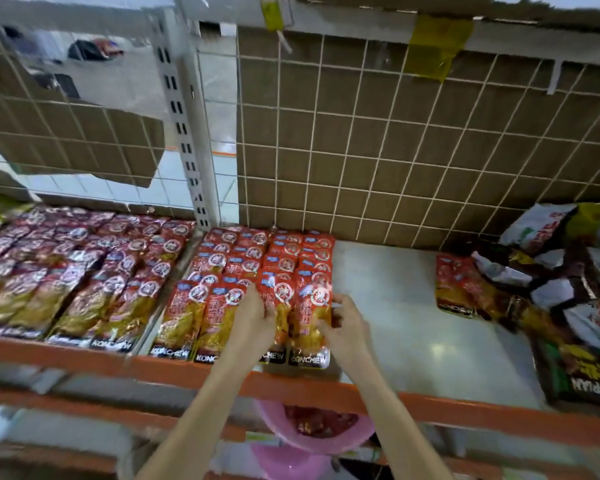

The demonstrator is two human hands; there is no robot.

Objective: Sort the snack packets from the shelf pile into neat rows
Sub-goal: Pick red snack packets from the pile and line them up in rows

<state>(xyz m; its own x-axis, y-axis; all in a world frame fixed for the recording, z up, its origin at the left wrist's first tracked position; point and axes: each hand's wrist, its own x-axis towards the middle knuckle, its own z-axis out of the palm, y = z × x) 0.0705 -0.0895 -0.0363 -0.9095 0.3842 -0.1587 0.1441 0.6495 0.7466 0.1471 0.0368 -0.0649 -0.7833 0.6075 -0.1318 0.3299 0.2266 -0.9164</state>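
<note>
Red and gold snack packets (pixel 222 268) lie in overlapping rows on the white shelf (pixel 395 306), left of its middle. My left hand (pixel 255 311) rests on the front packets of the middle rows, fingers curled at a packet's edge. The rightmost front packet (pixel 312 306) is pinched along its right side by my right hand (pixel 343 323). One loose packet of the same kind (pixel 452 289) lies to the right, at the edge of a jumbled pile of packets (pixel 551 289).
A second bay at the left holds more rows of the same packets (pixel 77 271). A wire grid backed by cardboard (pixel 395 150) closes the rear. The orange shelf beam (pixel 326 389) runs along the front. A pink basin (pixel 319 431) with packets sits below.
</note>
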